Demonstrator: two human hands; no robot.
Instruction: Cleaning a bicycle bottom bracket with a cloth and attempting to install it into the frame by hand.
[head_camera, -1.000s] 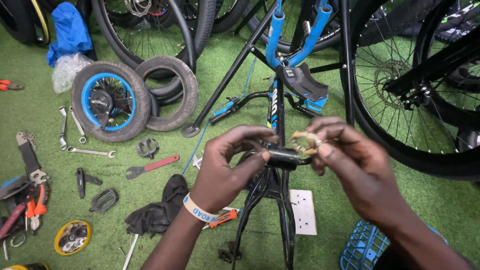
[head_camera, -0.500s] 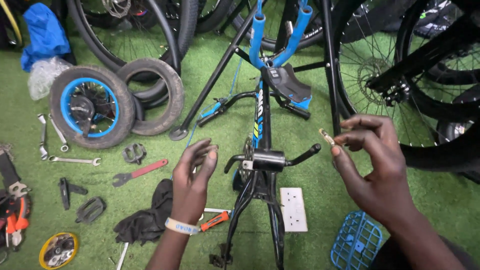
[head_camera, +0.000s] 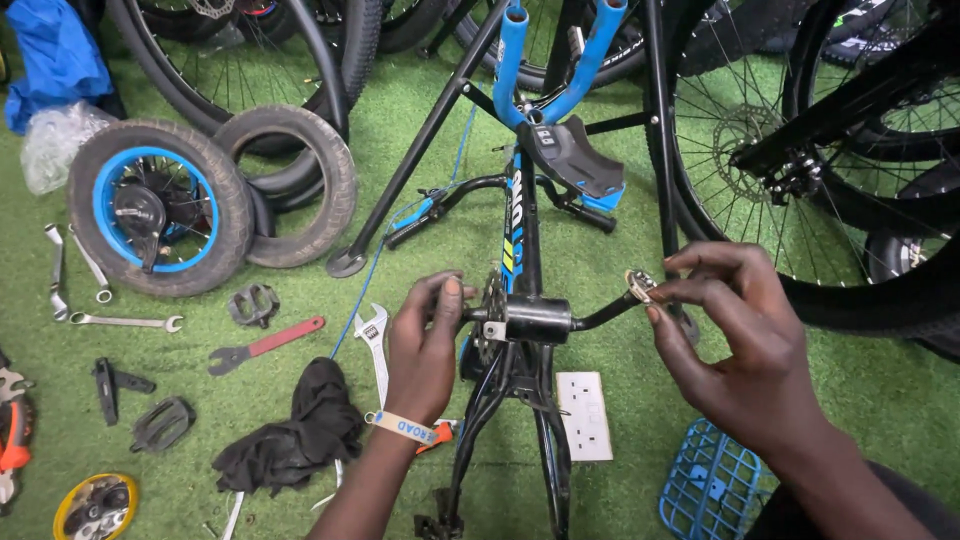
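Left hand moved back onto bottom bracket, gripping its 9 o'clock end; right hand pinches small fitting at crank arm tip, not yet seated.

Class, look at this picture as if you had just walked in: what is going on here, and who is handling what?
A person works on an upturned small black and blue bicycle frame on green matting. The left hand grips the chainring side of the bottom bracket shell, while the right hand pinches a small metal part at the end of the crank arm. Spanners, loose pedals, a black cloth and a small blue-rimmed wheel lie to the left.
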